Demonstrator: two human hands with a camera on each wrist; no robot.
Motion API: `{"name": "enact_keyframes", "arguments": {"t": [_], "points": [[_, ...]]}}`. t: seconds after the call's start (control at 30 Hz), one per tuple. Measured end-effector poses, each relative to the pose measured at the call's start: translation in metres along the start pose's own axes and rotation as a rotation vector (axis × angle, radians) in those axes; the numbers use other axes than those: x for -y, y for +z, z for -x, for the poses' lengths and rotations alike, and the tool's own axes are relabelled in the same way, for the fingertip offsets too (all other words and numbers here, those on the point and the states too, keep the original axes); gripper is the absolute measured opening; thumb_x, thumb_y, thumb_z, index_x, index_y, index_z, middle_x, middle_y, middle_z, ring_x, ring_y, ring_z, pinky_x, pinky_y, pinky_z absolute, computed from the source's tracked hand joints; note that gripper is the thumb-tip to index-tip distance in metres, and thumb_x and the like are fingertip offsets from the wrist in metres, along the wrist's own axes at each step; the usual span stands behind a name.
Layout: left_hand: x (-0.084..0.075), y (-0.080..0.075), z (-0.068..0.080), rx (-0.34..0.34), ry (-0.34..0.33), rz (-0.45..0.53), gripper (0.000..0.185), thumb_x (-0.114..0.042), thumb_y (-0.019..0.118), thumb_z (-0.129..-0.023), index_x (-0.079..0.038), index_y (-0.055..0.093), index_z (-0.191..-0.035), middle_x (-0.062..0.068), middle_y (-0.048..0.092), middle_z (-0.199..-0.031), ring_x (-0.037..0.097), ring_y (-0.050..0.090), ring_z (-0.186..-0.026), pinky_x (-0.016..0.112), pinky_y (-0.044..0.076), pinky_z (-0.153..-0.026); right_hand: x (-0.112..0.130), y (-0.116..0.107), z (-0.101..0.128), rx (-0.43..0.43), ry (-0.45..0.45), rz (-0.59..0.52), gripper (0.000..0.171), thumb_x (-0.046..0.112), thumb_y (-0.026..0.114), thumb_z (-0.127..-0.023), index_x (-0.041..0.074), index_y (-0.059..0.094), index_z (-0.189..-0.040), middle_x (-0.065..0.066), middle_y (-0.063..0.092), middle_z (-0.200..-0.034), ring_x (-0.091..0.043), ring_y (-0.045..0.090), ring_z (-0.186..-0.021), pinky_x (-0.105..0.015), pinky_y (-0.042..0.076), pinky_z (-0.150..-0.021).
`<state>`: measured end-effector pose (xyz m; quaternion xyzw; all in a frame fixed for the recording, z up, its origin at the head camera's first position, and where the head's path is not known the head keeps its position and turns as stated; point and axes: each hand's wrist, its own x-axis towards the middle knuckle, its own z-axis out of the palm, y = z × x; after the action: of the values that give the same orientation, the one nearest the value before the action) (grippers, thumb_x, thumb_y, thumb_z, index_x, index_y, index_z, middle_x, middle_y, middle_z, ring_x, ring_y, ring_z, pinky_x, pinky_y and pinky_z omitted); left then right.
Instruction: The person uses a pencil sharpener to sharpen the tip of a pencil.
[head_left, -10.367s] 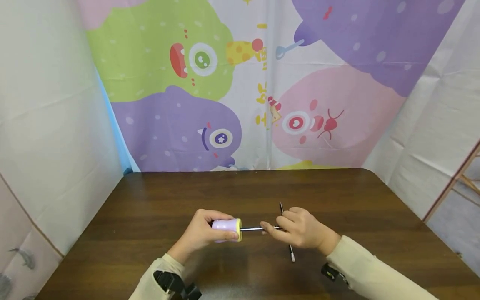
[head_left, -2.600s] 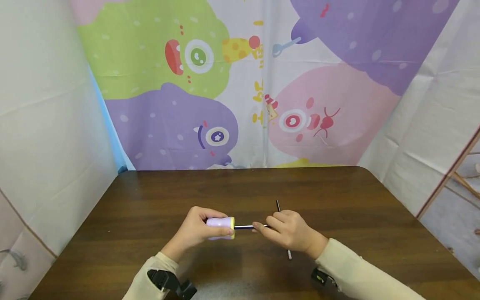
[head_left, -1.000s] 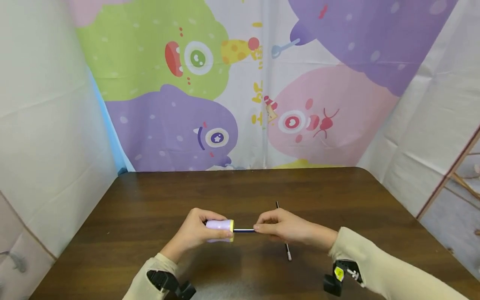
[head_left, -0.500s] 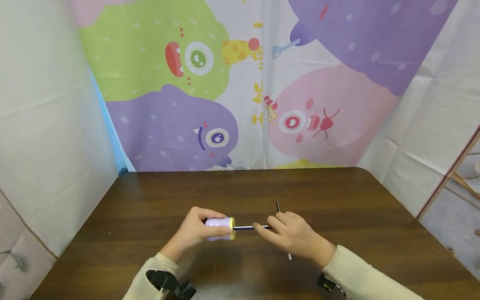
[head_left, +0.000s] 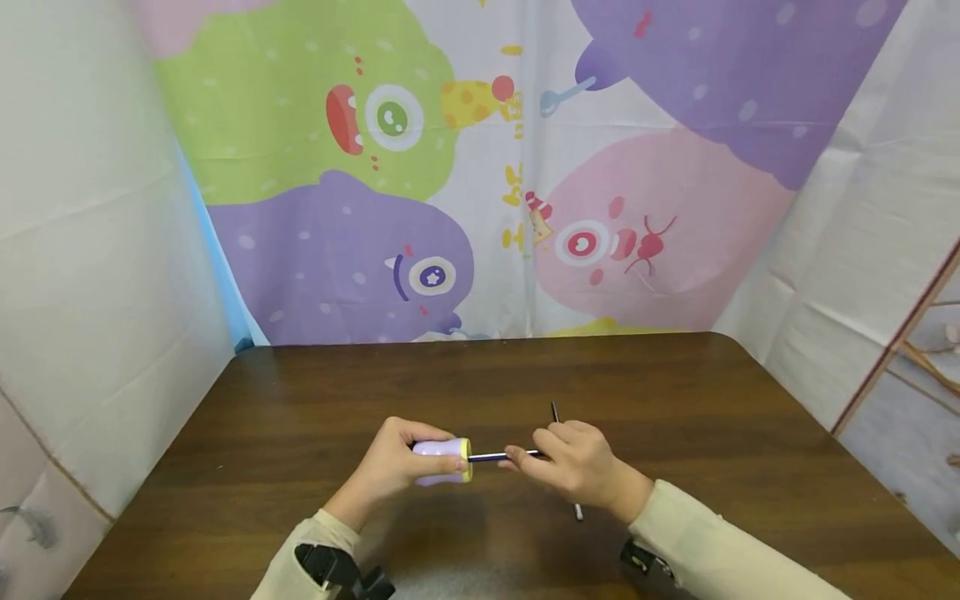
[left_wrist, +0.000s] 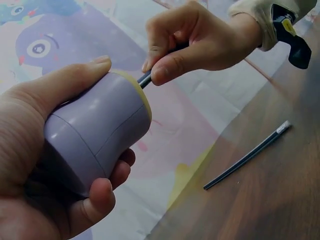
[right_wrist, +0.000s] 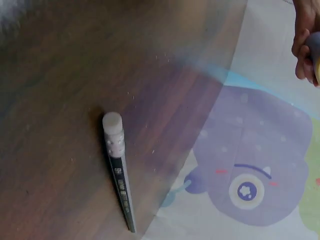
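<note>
Cartoon monsters in green, purple and pink cover the cloth backdrop point(head_left: 480, 167) behind a dark brown wooden table point(head_left: 300, 400), with plain white sheets hung at either side; both hands work just above the tabletop near its front edge. The left hand point(head_left: 397, 467) has its fingers and thumb curled round a squat lilac plastic pencil sharpener with a yellow end face point(head_left: 444, 460), thumb along the top and fingers wrapped beneath, which looks meant to keep the body from turning; the yellow face points toward the other hand. The right hand point(head_left: 577, 462) pinches a thin dark pencil point(head_left: 501, 456) between thumb and curled forefinger just short of that yellow face, the pencil lying level and its tip inside the sharpener's opening; holding it so close to the mouth probably keeps the slim shaft straight while it is worked. From the left wrist view the sharpener point(left_wrist: 95, 130) fills the palm and the pencil point(left_wrist: 145, 78) enters its face at the centre; whatever shavings the body holds cannot be seen, since its walls are opaque. A second dark pencil with a white eraser tip point(head_left: 566, 462) lies flat on the table under and beyond the right hand's knuckles, apart from the fingers, eraser end nearer the person; the right wrist view shows it point(right_wrist: 120, 175) alone on the wood.
</note>
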<state>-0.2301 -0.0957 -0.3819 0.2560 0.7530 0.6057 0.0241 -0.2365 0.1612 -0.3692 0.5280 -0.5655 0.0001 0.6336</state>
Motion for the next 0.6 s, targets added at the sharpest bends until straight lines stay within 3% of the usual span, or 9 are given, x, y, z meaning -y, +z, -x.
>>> {"name": "enact_keyframes", "arguments": {"t": [0.13,0.3,0.37,0.5,0.6], "points": [[0.001,0.001,-0.001,-0.007,0.009,0.011,0.028,-0.003,0.084,-0.074,0.013,0.073,-0.095,0.014,0.070,-0.077,0.011,0.061,-0.062,0.025,0.052,-0.050,0.008,0.002,0.007,0.065,0.130,-0.092,0.027,0.029,0.060,-0.100,0.014,0.070,-0.079,0.007,0.039,-0.055,-0.003,0.031,-0.040,-0.013,0.028,-0.037],[0.003,0.000,0.000,-0.003,0.028,0.023,0.028,-0.002,0.084,-0.074,0.013,0.073,-0.094,0.014,0.070,-0.077,0.012,0.062,-0.063,0.025,0.053,-0.051,0.021,-0.002,0.007,0.208,0.457,-0.353,0.036,0.037,0.058,-0.101,0.014,0.061,-0.073,0.008,0.063,-0.059,0.003,0.045,-0.039,-0.005,0.028,-0.040],[0.004,0.000,-0.001,0.000,0.028,0.026,0.027,-0.002,0.085,-0.073,0.013,0.074,-0.094,0.013,0.070,-0.077,0.013,0.061,-0.063,0.026,0.053,-0.051,0.023,-0.006,0.002,0.277,0.595,-0.462,0.031,0.036,0.065,-0.097,0.015,0.059,-0.074,0.006,0.071,-0.068,0.007,0.042,-0.040,-0.004,0.026,-0.041],[0.004,0.001,-0.001,-0.003,0.028,0.019,0.027,-0.002,0.085,-0.073,0.012,0.074,-0.093,0.013,0.070,-0.077,0.012,0.061,-0.062,0.024,0.052,-0.051,0.018,-0.015,-0.010,0.499,0.887,-0.669,0.026,0.027,0.078,-0.085,0.019,0.058,-0.071,0.008,0.074,-0.077,0.011,0.027,-0.043,-0.009,0.019,-0.041],[0.004,0.002,-0.001,-0.004,0.023,0.015,0.028,-0.002,0.086,-0.072,0.012,0.074,-0.093,0.013,0.070,-0.076,0.012,0.060,-0.061,0.024,0.051,-0.049,0.010,-0.018,-0.018,0.691,1.133,-0.853,0.027,0.023,0.080,-0.085,0.018,0.058,-0.068,0.009,0.066,-0.067,0.003,0.027,-0.047,-0.016,0.021,-0.043]]}}
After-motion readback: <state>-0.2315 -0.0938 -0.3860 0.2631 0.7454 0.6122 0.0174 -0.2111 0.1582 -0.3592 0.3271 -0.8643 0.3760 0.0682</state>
